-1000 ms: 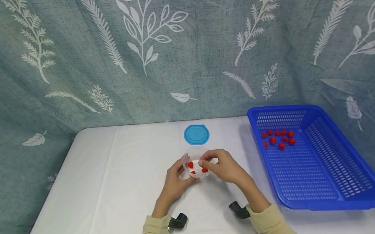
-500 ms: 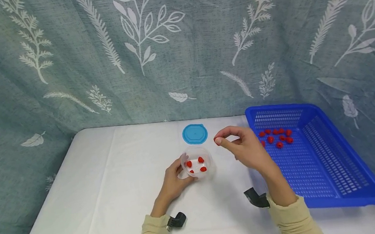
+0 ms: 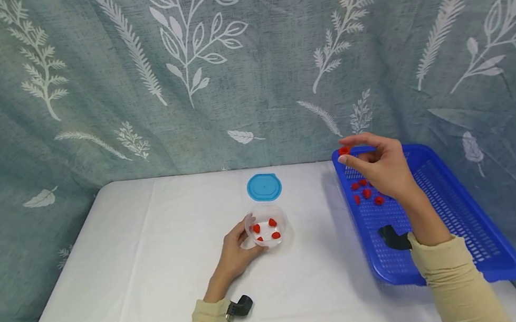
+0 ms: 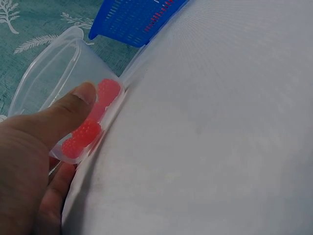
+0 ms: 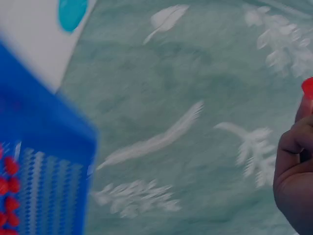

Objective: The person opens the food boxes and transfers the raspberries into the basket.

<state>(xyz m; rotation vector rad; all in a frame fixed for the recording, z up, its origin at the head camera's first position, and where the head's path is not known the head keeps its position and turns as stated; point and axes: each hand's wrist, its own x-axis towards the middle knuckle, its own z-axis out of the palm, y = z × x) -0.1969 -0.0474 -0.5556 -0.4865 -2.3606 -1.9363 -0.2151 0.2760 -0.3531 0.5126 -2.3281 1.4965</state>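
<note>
In the head view my left hand (image 3: 236, 255) grips the side of a clear round plastic container (image 3: 267, 226) on the table. Several red raspberries (image 4: 87, 132) lie on its bottom, seen through the wall in the left wrist view. My thumb lies along the outside of that wall. My right hand (image 3: 383, 165) is raised over the far left part of a blue plastic basket (image 3: 374, 254). It pinches one raspberry (image 3: 344, 150) between thumb and fingers. More raspberries (image 3: 367, 193) lie loose on the basket's floor, some hidden behind the hand.
A blue lid (image 3: 264, 187) lies flat on the white-covered table (image 3: 157, 279), just beyond the container. Behind the table hangs a green leaf-patterned cloth (image 3: 272, 74). The basket's raised rim stands along the table's right side.
My right hand has moved from over the container rightward to above the basket, carrying a raspberry. My left hand and the container stay in place.
</note>
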